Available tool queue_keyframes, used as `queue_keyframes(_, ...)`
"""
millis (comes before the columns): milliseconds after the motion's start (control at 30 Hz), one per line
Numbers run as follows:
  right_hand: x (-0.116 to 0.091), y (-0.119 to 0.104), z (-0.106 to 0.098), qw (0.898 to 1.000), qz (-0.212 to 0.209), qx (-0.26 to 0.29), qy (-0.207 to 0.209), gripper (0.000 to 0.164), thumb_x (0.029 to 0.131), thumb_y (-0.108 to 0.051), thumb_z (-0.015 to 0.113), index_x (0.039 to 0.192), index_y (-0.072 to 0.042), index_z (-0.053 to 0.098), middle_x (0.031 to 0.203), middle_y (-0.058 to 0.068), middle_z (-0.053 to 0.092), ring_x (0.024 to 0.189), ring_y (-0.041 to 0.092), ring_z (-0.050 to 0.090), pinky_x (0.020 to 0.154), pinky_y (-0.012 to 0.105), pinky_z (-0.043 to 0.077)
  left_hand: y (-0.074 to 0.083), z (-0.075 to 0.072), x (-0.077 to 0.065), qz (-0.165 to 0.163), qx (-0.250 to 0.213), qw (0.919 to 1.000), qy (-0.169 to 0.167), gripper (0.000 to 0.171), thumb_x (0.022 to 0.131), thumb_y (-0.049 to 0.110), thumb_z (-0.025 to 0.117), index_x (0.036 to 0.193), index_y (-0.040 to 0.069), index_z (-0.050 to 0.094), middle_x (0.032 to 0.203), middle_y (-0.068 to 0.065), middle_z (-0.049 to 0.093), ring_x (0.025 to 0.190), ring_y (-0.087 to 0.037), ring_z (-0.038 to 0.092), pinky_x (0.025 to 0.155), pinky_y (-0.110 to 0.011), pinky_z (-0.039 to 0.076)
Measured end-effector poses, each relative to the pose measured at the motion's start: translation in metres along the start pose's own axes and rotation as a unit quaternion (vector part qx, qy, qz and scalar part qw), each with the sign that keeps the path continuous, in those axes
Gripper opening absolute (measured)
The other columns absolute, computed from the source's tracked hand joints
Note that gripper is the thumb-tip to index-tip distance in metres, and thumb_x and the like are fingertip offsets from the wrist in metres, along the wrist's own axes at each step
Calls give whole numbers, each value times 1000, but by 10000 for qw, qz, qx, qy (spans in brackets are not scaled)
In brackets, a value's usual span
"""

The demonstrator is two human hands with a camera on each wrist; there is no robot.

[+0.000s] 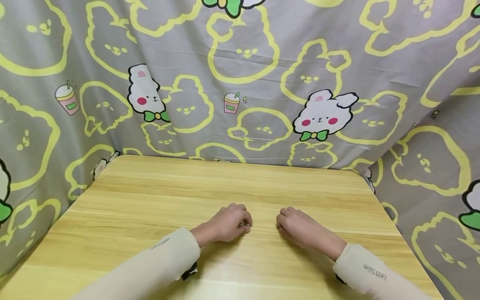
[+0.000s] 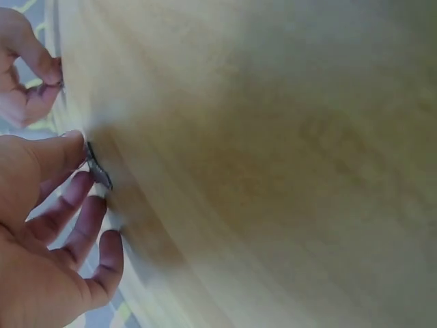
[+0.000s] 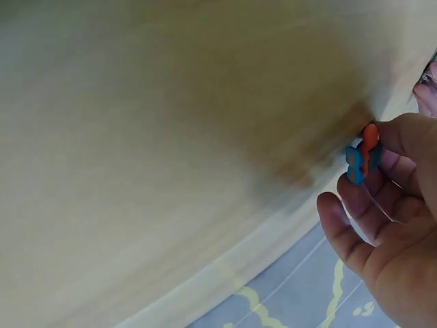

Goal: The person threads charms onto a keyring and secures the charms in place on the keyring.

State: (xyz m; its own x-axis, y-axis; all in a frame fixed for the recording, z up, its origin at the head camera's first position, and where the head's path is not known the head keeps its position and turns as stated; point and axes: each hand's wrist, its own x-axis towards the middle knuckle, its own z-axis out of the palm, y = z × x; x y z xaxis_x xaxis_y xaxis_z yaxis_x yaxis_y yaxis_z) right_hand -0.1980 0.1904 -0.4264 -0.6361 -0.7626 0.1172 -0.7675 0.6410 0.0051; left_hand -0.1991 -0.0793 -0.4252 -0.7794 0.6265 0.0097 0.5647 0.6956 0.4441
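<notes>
In front of you is a bench [image 1: 150, 187] with a smooth, pale yellow wood-grain top. Lighter and browner streaks run mostly from side to side, and a soft gleam shows toward you. Its far edge is nearly straight; its sides spread wider on your side. Your left hand [image 1: 229, 223] and right hand [image 1: 300, 227] are low over its middle, well apart; whether they touch it is unclear.

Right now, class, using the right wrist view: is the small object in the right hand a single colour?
No, the small object held in the right hand shows both orange and blue parts.
</notes>
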Motion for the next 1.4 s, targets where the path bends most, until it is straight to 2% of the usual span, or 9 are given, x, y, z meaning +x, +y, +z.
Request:
queue_keyframes(167,-4,4,-2,9992,-61,-384,-10,14,92,-11,76,86,-14,64,82,-5,50,75,14,46,63,27,44,-7,-2,7,288,-635,9976,-21,10,96,9,73,87,12,74,83,7,69,75,-3,59,72,-22,52)
queue_keyframes(300,-4,6,-4,9990,-53,-440,-98,16,90,-9,78,85,-12,63,81,-5,46,74,14,42,61,25,39,-13,-5,9,403,-759,9963,-39,15,98,11,70,85,12,76,78,8,71,70,0,61,72,-19,53)
queue_keyframes(500,-2,14,-10,9995,152,177,-199,11,94,0,70,88,-8,66,84,-3,45,77,15,43,66,28,44,-12,-13,10,366,-922,9950,105,15,101,12,65,91,11,76,83,3,73,69,-2,59,72,-21,52)
queue_keyframes(600,1,21,-13,9970,240,733,-32,14,98,1,65,88,-9,65,86,-4,47,79,14,45,68,28,46,-11,-16,11,282,-1120,9931,206,14,102,12,64,93,11,74,83,2,72,67,-3,54,68,-23,51)
queue_keyframes(700,4,26,-15,9873,423,1528,75,16,102,0,60,88,-8,62,87,-3,49,80,13,45,69,28,45,-10,-18,11,209,-1340,9903,298,14,103,12,62,95,11,74,82,3,70,68,-4,54,67,-24,50)
queue_keyframes(933,14,26,-21,9474,873,3059,341,15,108,-11,52,97,-5,59,82,2,56,67,8,46,59,25,44,-11,-21,12,20,-1806,9818,592,15,104,16,62,99,14,75,87,5,70,76,-8,59,69,-26,51)
queue_keyframes(1067,22,23,-25,9355,1072,3306,634,12,108,-12,52,101,-6,60,84,4,58,66,8,49,57,25,45,-10,-23,14,-105,-2071,9746,848,14,103,17,64,99,15,77,89,5,72,78,-9,60,69,-26,52)
queue_keyframes(1200,28,18,-28,9306,1138,3349,943,10,108,-12,53,102,-9,60,85,6,60,69,10,53,61,27,48,-4,-28,16,-200,-2327,9657,1138,15,103,18,64,102,13,78,91,4,73,75,-10,59,66,-26,52)
queue_keyframes(1400,37,8,-36,9244,1084,3365,1433,10,109,-16,52,104,-12,59,84,0,58,71,11,55,64,28,49,6,-34,18,-349,-2595,9497,1718,11,101,21,67,101,16,77,89,7,72,72,-10,59,62,-26,50)
